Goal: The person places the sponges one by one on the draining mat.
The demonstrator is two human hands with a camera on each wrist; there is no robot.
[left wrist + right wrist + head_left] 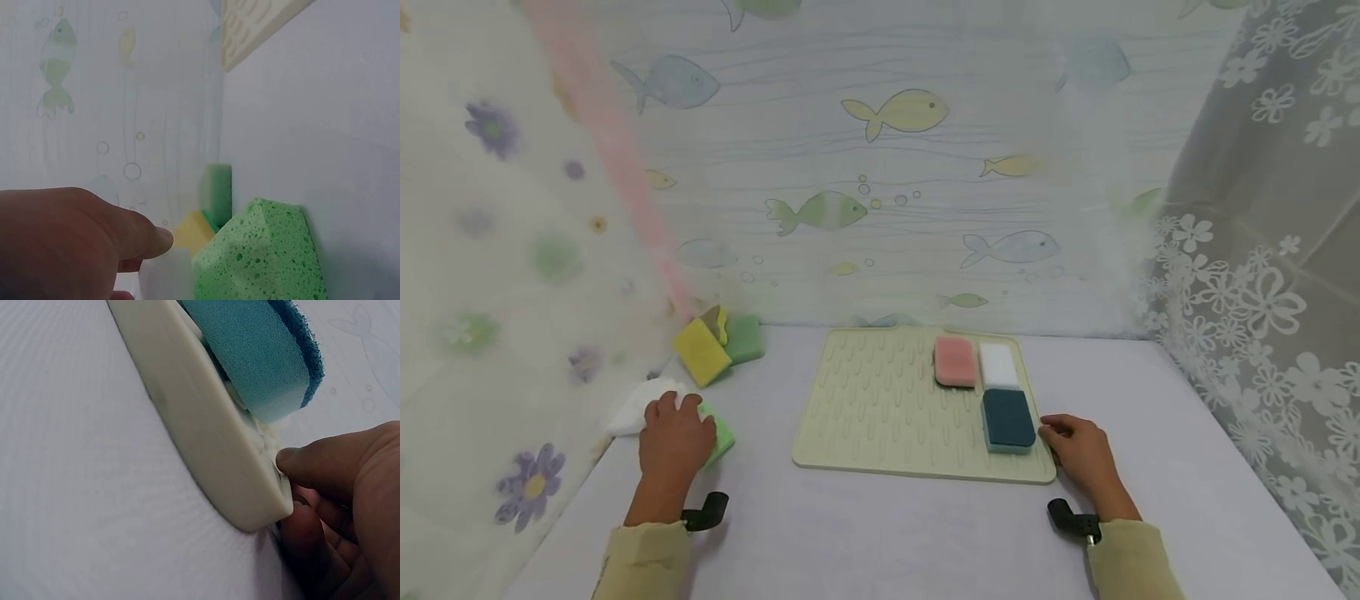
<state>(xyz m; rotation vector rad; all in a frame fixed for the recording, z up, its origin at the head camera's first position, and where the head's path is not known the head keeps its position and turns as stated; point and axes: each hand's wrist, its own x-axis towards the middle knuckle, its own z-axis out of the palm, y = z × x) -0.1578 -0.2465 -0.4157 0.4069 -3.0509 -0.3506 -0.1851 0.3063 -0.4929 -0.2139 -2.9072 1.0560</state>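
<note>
My left hand point(673, 442) lies over a bright green sponge point(721, 439) at the table's left, beside a white sponge point(638, 406). In the left wrist view its thumb point(140, 239) curls down where the white sponge point(165, 275) meets the green sponge point(262, 256). My right hand point(1075, 450) pinches the front right corner of a beige ribbed mat point(872, 400), thumb point(312, 459) on the mat's rim point(200, 437) and fingers curled beneath. A dark blue sponge point(1007, 419) lies on the mat just by that corner, close up as the blue sponge point(262, 356).
A pink sponge point(955, 361) and a white sponge point(998, 364) lie on the mat's far right. A yellow sponge point(700, 350) and a pale green sponge point(745, 337) sit at the back left. Curtains close in the table at the back and both sides.
</note>
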